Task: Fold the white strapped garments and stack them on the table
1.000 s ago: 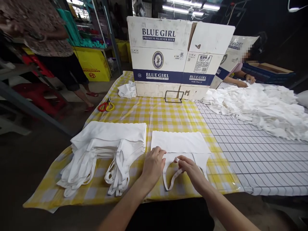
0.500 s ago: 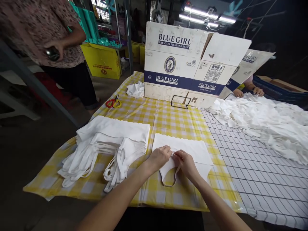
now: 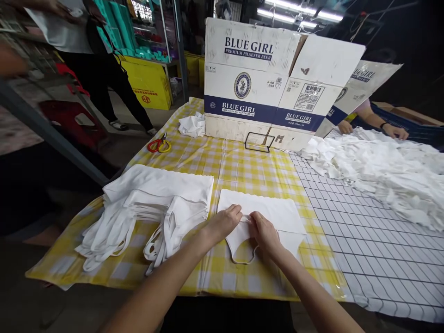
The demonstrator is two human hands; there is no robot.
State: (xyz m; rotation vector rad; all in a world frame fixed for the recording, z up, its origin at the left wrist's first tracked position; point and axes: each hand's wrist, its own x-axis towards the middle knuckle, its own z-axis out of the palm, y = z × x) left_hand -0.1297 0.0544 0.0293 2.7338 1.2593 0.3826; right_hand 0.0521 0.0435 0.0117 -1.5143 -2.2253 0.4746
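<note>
A white camisole (image 3: 268, 206) with thin straps lies flat on the yellow checked tablecloth (image 3: 239, 175), its scalloped edge facing away from me. My left hand (image 3: 227, 221) pinches fabric at the middle of the camisole, fingers closed. Close beside it, my right hand (image 3: 264, 235) is also closed on the fabric, thumb and fingertips together. Between the fingertips a short stretch of white edge shows; the exact grip is partly hidden. One strap loops toward me under the right hand. To the left lies a stack of white camisoles (image 3: 163, 182), straps hanging toward me.
Red-and-yellow-handled scissors (image 3: 160, 144) lie at the back left, near a crumpled white cloth (image 3: 192, 125). A large carton (image 3: 249, 83) stands behind a black wire frame (image 3: 258, 149). On the right is a heap of white pieces (image 3: 381, 171), with another person's hands (image 3: 395, 131) behind it.
My hands stay at the camisole's middle; the right hand has shifted slightly and its fingers lie straighter. The passer-by at left has moved nearer the edge, and another person shows behind.
</note>
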